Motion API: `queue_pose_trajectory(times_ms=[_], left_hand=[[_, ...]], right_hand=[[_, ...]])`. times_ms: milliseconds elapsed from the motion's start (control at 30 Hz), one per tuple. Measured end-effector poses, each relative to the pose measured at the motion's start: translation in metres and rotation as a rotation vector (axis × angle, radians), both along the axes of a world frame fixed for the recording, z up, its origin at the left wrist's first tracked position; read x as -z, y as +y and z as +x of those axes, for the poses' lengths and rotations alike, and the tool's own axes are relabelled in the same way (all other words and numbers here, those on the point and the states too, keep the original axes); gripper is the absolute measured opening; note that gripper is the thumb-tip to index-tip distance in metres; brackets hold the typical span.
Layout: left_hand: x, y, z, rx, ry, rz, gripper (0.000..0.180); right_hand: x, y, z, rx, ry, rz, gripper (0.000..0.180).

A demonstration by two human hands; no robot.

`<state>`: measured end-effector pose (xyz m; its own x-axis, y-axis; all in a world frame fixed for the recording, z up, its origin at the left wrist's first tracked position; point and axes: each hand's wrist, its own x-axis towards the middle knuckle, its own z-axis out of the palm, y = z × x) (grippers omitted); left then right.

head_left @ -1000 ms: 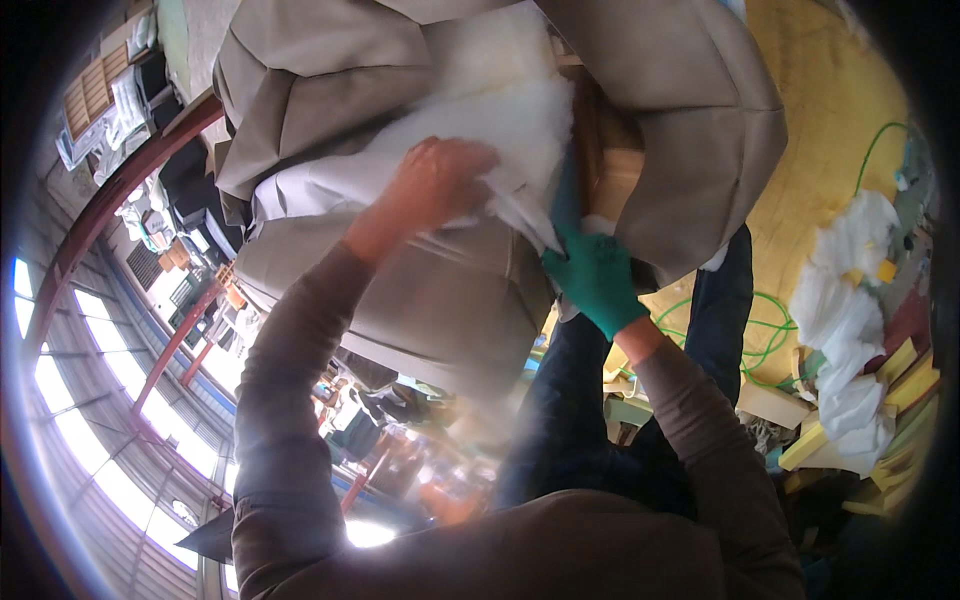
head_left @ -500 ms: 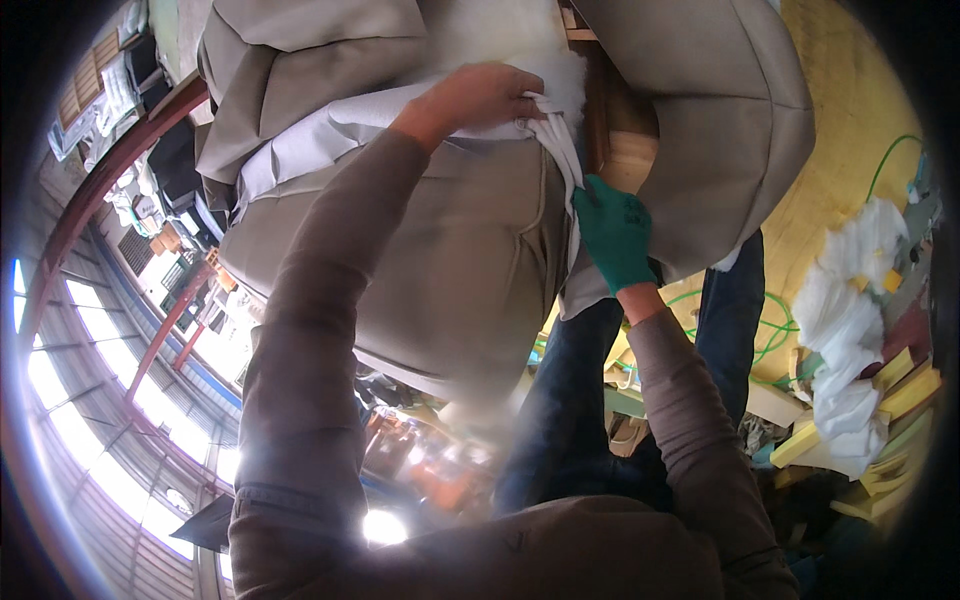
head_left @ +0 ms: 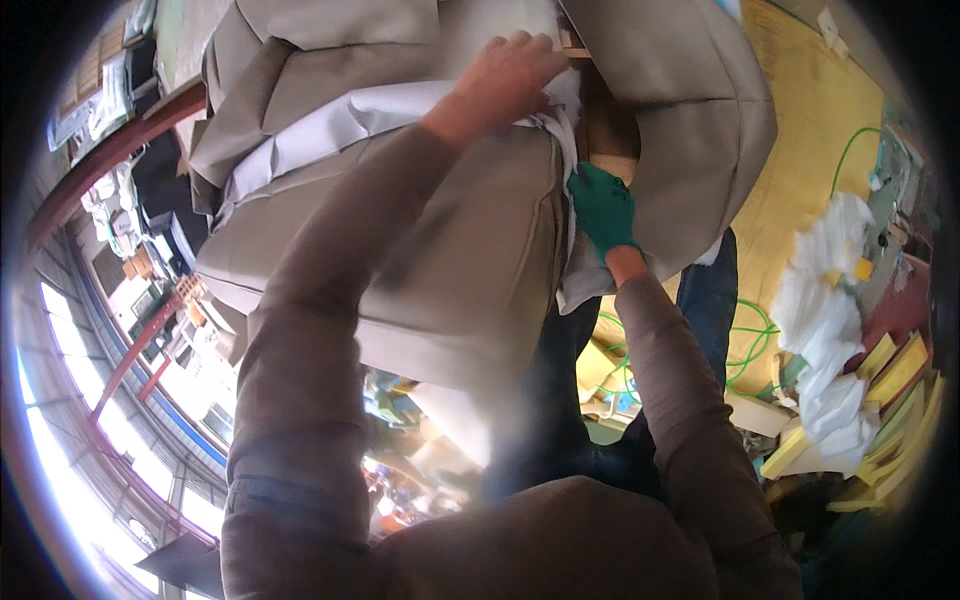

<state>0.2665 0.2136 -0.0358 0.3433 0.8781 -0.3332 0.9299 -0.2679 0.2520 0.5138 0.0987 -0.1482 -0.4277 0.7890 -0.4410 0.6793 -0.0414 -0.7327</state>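
Yellow floor (head_left: 800,130), taupe upholstery (head_left: 440,260) around left hand (head_left: 503,85), grip unclear, and gloved right hand (head_left: 603,208), gripping white fabric (head_left: 380,105)

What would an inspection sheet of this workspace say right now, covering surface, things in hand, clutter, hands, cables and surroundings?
Surface: yellow floor at right.
Things in hand: taupe cover with seams; white fabric strip across it; white padding above; wood showing in a gap.
Clutter: crumpled white wadding and yellow foam strips at right.
Left hand: bare, by the padding's edge, fingers bent; grip unclear.
Right hand: green-gloved, at the white fabric's edge beside the gap; grip partly hidden.
Cables: thin green line, cable or hose, curving over the floor.
Surroundings: reddish beam and bright windows at left.
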Motion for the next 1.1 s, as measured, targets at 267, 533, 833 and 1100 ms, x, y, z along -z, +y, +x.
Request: queue_pose_trajectory(times_ms=[267,533,833,1100], left_hand=[[-0.114,-0.099,0.009,-0.114,-0.174,-0.423,0.035],[-0.161,-0.094,0.054,-0.343,-0.171,-0.540,0.041],[-0.198,-0.124,0.069,-0.558,-0.090,-0.335,0.037],[-0.177,-0.122,0.049,-0.462,-0.236,-0.380,0.033]], right_hand=[[0.017,0.004,-0.013,-0.158,-0.062,0.021,0.033],[-0.001,0.011,-0.012,-0.073,-0.034,-0.206,0.046],[-0.036,0.012,0.004,0.072,0.221,-0.232,0.044],[-0.058,0.015,0.004,0.106,0.308,-0.119,0.029]])
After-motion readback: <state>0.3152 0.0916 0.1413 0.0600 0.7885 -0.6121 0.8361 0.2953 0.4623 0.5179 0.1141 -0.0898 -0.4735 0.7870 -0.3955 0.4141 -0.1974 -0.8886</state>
